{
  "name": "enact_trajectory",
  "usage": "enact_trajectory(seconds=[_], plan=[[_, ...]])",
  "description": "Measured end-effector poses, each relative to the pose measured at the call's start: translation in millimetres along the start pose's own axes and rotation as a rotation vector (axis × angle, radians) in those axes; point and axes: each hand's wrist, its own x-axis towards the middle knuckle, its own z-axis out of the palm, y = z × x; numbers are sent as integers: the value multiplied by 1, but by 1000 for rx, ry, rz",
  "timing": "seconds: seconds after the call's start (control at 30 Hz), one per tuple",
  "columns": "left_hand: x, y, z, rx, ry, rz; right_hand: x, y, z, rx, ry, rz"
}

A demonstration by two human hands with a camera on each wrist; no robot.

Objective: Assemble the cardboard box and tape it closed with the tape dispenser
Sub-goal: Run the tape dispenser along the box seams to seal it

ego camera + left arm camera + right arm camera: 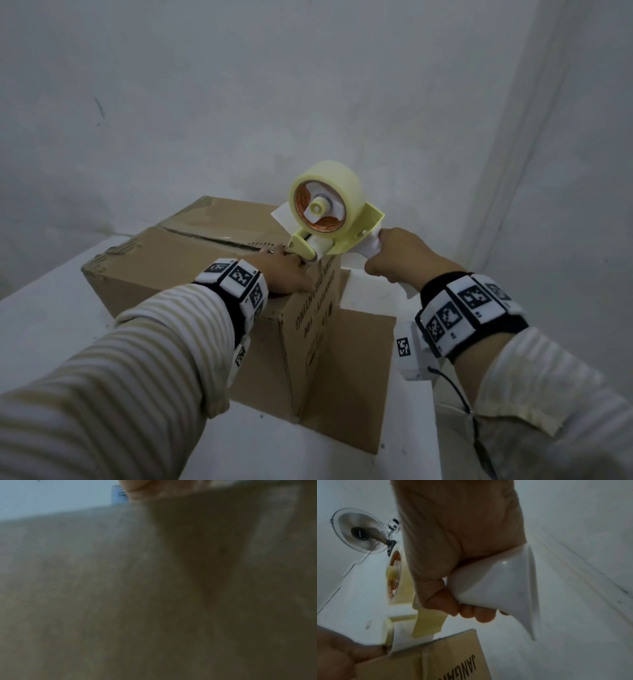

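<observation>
A brown cardboard box (164, 263) stands on the white table, its top flaps folded down with a seam along the middle. The pale yellow tape dispenser (329, 219) with a clear tape roll sits at the near end of that seam, its roller on the box's top edge. My right hand (400, 257) grips the dispenser's white handle (498, 588) in a fist. My left hand (287, 270) lies flat on the box top next to the roller, fingers touching the tape end. The left wrist view shows only blurred cardboard (120, 588). In the right wrist view the box's printed side (453, 660) is below the dispenser (426, 622).
One lower flap (346, 377) of the box sticks out flat over the white table (51, 325) toward me. Grey walls stand close behind and to the right. A clear round suction fitting (358, 531) hangs on the surface overhead in the right wrist view.
</observation>
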Motion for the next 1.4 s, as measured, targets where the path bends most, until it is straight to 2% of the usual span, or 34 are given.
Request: enact_trajectory(seconds=[0.2, 0.37, 0.5, 0.67, 0.73, 0.9, 1.07, 1.27, 1.4], plan=[[-12, 9, -6, -5, -8, -76, -16, 28, -9, 11, -48, -23], [8, 7, 10, 46, 119, -35, -26, 30, -4, -45, -61, -86], [29, 0, 23, 31, 177, -45, -31, 39, 12, 113, -79, -69], [-11, 27, 14, -68, 174, -98, -42, 41, 39, 406, -17, -23], [-15, 31, 15, -84, 196, -117, -45, 40, 44, 447, -11, -14], [22, 6, 24, -33, 160, -116, -43, 40, 42, 443, 18, -43], [-28, 37, 14, -9, 222, -130, -34, 41, 49, 470, 2, -6], [-27, 38, 18, -20, 254, -141, -36, 42, 51, 486, -1, 35], [-29, 39, 18, -29, 259, -135, -42, 50, 53, 422, 9, 7]])
